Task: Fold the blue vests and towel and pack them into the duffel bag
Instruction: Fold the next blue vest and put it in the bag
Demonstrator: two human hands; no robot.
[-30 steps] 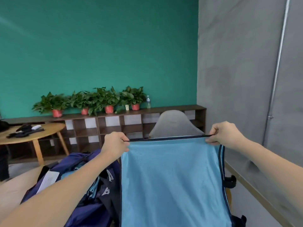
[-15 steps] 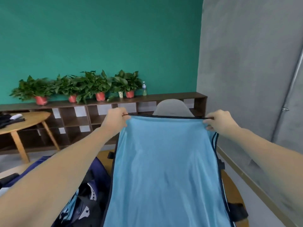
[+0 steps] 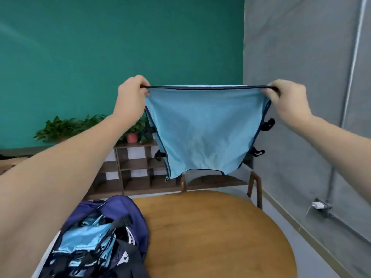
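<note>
A light blue vest (image 3: 204,129) hangs stretched in the air at about 12 o'clock, well above the round wooden worktop (image 3: 216,233). The left hand (image 3: 131,97) pinches the dark-trimmed top edge at its left corner, fingers curled over the hem, so that grip is clamped on the vest. The right hand (image 3: 287,99) does the same at the right corner, fingers and thumb clamped on the trim. Between the two hands the top edge runs taut and nearly level. The cloth narrows toward its lower edge, which hangs free and clear of the worktop. Small black straps (image 3: 267,124) stick out from the vest's right side, and another shows on its left side.

At 7 o'clock a dark blue duffel bag (image 3: 124,209) lies open on the near left part of the worktop. Light blue cloth (image 3: 88,235) with dark trim lies inside it; how neatly it is folded cannot be told.

Behind the vest, at 12 o'clock, a chair (image 3: 255,183) stands at the far edge of the worktop, mostly hidden. A low wooden shelf unit (image 3: 132,167) runs along the green wall at 10 o'clock, with potted plants (image 3: 66,127) on top. A grey wall fills the 2 o'clock side, with a white plug (image 3: 318,205) low on it.
</note>
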